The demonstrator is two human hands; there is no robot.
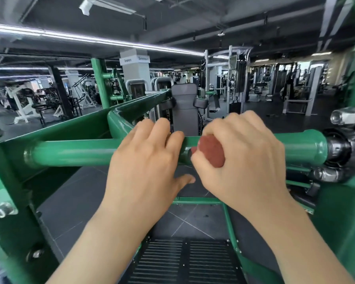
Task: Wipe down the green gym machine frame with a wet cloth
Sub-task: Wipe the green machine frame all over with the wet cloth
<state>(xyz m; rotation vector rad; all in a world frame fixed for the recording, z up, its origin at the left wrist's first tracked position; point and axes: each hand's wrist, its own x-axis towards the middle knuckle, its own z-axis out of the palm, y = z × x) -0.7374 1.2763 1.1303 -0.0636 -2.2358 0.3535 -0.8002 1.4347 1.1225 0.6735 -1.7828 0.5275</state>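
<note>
Wiping is under way on the green crossbar point(74, 152): right hand point(240, 158) grips a balled reddish cloth point(211, 150) against it, left hand point(146, 160) rests flat with relaxed fingers, and the bare tube toward the chrome end point(344, 117) probably comes next.

Commercial gym, rows of weight machines point(236, 83), green machine frame point(74, 150), padded seat point(184, 107)
</note>
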